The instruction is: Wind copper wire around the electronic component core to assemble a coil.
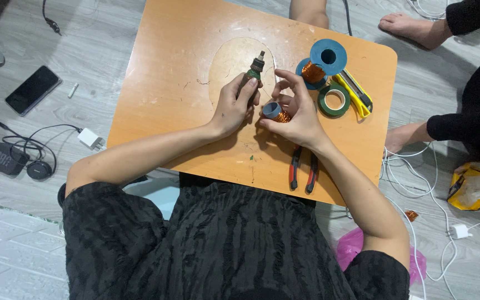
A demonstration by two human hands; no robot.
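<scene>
over the table (162,83), our left hand (231,105) grips a green tool (253,75) upright; just beside it, our right hand (295,114) pinches a small copper spool (276,113).

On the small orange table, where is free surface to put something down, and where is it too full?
The table is bare on its left half, from the far-left corner down to the left hand. The right side is crowded: blue wire spool, green tape roll, yellow utility knife. Red-handled pliers fill the near edge below the right hand.
</scene>
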